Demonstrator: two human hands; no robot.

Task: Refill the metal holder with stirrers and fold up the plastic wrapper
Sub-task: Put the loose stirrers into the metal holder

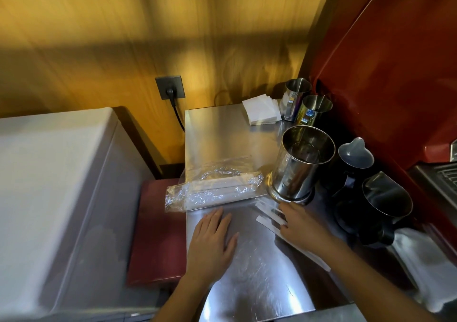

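Note:
The tall metal holder [298,165] stands upright on the steel counter [247,272], and its inside looks dark and empty. Left of it lies a clear plastic wrapper [212,189] with white paper-wrapped stirrers still inside, its end hanging over the counter's left edge. A few loose wrapped stirrers [270,216] lie just in front of the holder. My right hand [299,225] rests on these, fingers curled over them. My left hand [212,237] lies flat and spread on the counter, just below the wrapper, holding nothing.
Two steel pitchers [308,102] and a stack of white napkins [262,110] sit at the back. Black jugs [366,180] crowd the right side beside a red machine [395,74]. A white cloth [425,259] lies at right. A white appliance [54,185] and a dark red surface [158,235] are at left.

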